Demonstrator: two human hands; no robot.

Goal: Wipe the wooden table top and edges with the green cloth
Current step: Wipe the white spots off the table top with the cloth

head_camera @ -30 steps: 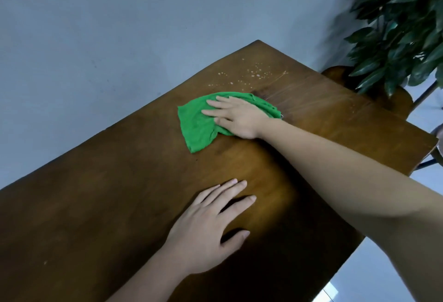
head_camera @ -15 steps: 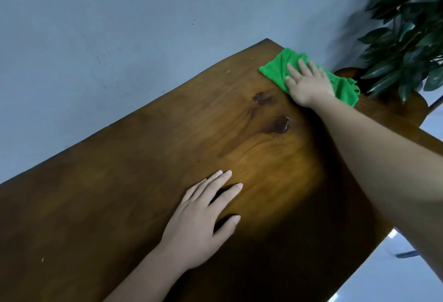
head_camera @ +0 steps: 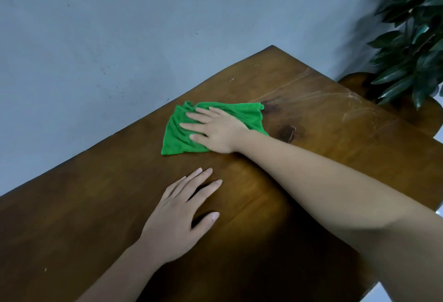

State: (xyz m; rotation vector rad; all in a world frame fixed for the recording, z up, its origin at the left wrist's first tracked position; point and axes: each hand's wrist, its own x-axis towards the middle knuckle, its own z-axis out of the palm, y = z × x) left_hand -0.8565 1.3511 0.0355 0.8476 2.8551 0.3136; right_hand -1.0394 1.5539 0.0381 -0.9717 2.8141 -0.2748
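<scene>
My right hand lies palm down on the green cloth, fingers stretched out flat and slightly spread, pressing the cloth against the wooden table rather than gripping it. The cloth sits crumpled near the table's far edge, at about 12 o'clock from my left hand, and shows past the fingertips toward 9 o'clock and behind the wrist toward 3 o'clock. My left hand rests open on bare wood nearer to me, palm down, fingers fanned, thumb apart (it holds nothing). The two hands are near each other but not touching; my right forearm crosses the table from 4 o'clock. Thin wet streaks fan across the wood at 2 o'clock from the cloth, toward the far right corner. A dark knot in the wood lies just beside the cloth's right end. A leafy plant stands beyond that corner, against the blue-grey wall.
</scene>
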